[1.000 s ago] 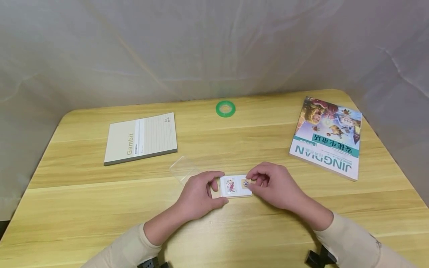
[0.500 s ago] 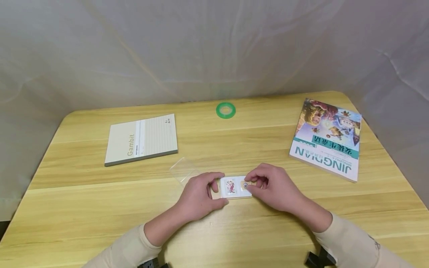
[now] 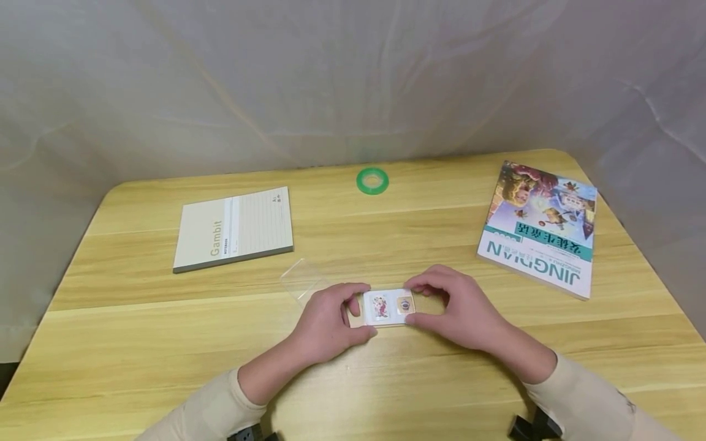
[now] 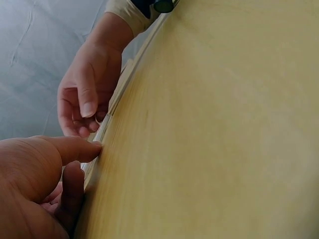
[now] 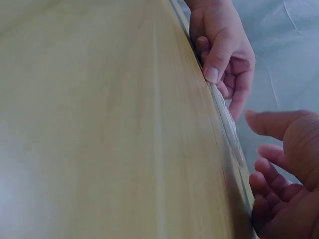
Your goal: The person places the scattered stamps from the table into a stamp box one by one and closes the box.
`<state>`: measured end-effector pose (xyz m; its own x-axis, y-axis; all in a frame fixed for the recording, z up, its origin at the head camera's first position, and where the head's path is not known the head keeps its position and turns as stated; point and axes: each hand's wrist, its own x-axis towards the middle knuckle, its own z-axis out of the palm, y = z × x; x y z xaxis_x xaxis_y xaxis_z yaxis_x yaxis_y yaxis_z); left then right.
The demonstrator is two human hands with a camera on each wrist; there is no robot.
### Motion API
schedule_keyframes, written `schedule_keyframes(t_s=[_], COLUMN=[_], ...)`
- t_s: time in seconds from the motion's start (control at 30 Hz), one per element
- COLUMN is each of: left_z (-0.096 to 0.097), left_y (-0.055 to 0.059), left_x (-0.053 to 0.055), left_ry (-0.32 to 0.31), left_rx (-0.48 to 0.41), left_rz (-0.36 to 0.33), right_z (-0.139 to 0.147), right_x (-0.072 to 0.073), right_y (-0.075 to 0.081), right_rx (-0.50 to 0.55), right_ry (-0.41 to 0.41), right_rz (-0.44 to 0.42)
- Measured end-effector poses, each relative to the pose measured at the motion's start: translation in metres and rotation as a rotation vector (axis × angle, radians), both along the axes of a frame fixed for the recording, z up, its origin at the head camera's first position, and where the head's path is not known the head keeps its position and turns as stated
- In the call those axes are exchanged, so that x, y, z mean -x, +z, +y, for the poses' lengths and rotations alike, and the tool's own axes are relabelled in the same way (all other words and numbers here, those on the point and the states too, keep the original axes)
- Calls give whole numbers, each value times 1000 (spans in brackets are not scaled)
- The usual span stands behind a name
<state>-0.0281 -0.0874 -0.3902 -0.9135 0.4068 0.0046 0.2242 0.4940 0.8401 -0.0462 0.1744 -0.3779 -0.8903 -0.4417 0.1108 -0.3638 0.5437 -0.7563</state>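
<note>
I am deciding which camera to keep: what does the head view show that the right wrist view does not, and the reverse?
Only the head view shows the notebook, the green tape roll, the book, the clear plastic piece, and two small pictures on the face of the white card.
Only the right wrist view shows the right hand close up from a low side angle; it adds no new object.
Both share this hand, the left hand, the wooden table and grey cloth.

Notebook [image 3: 234, 229]: tbl [image 3: 165, 343], L
Book [image 3: 537, 229]: tbl, R
Tape [image 3: 361, 182]: btw them, by far edge
Card [image 3: 391, 307]: btw L hand [image 3: 325, 320], R hand [image 3: 463, 309]
</note>
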Motion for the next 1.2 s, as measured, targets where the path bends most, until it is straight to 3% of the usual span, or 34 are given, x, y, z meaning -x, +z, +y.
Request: schedule_keyframes(t_s=[0.33, 0.77, 0.87, 1.03, 1.2], left_z=[0, 1, 0, -9, -32], left_y=[0, 1, 2, 11, 24], left_x=[1, 0, -1, -1, 8], left_ry=[5, -12, -18, -41, -28], left_rx=[2, 33, 20, -33, -72], left_rz=[0, 29, 8, -48, 31], right_z=[14, 9, 9, 9, 9], right_x=[3, 2, 3, 3, 3], right_y=[-11, -15, -15, -16, -16], right_rx=[-22, -104, -113, -115, -110], right_ry=[85, 58, 58, 57, 54], right_rz=[8, 42, 38, 36, 52])
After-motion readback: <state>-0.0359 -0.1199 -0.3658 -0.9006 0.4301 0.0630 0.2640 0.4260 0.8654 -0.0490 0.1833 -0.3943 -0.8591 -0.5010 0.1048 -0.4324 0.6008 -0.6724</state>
